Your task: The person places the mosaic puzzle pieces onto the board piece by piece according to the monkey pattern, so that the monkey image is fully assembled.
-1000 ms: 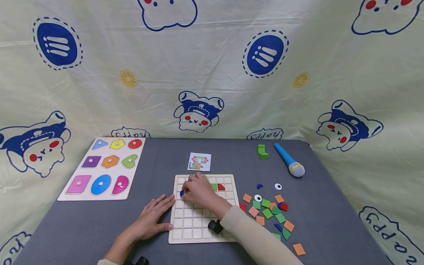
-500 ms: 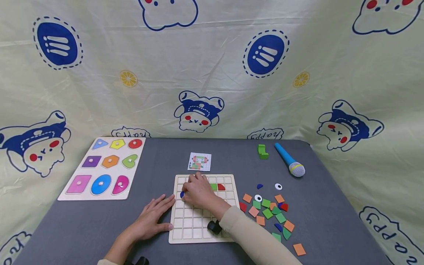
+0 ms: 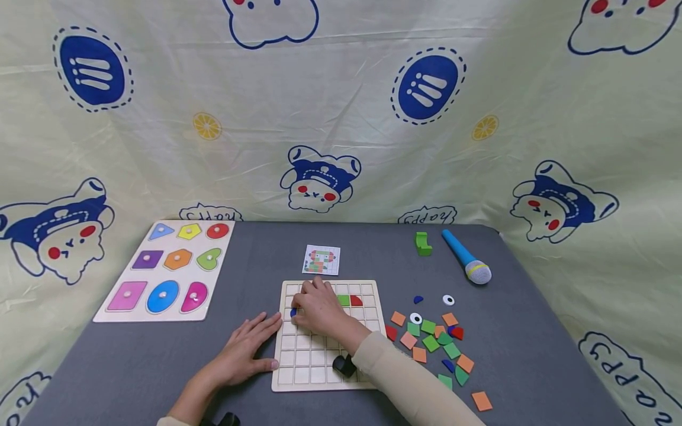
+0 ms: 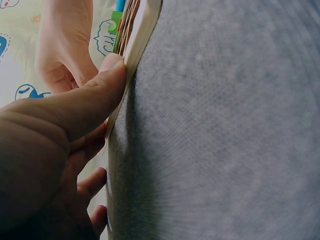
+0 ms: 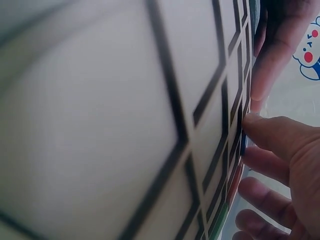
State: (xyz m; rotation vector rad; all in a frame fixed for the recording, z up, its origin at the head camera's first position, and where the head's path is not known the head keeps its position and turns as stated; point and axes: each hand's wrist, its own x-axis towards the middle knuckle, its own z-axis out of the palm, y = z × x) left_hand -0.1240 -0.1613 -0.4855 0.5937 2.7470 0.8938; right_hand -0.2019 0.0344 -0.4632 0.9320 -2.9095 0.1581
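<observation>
A pale wooden grid board lies on the grey table, with a green square tile and a red rounded tile in its upper cells. Over the board's upper left, my right hand pinches a small dark blue piece between thumb and index finger. The piece's full shape is hidden by the fingers. My left hand rests at the left edge, fingers stretched out. Its thumb touches the board's side in the left wrist view. The right hand covers some cells and whatever lies in them.
Loose orange, green, red and blue tiles and white rings lie right of the board. A picture card sits behind it. A shape puzzle stands at the left. A toy microphone and a green block lie at the back right.
Almost nothing differs. The right hand stays at the same cell with the blue piece, its wrist shifting very slightly left. The left hand has not moved.
</observation>
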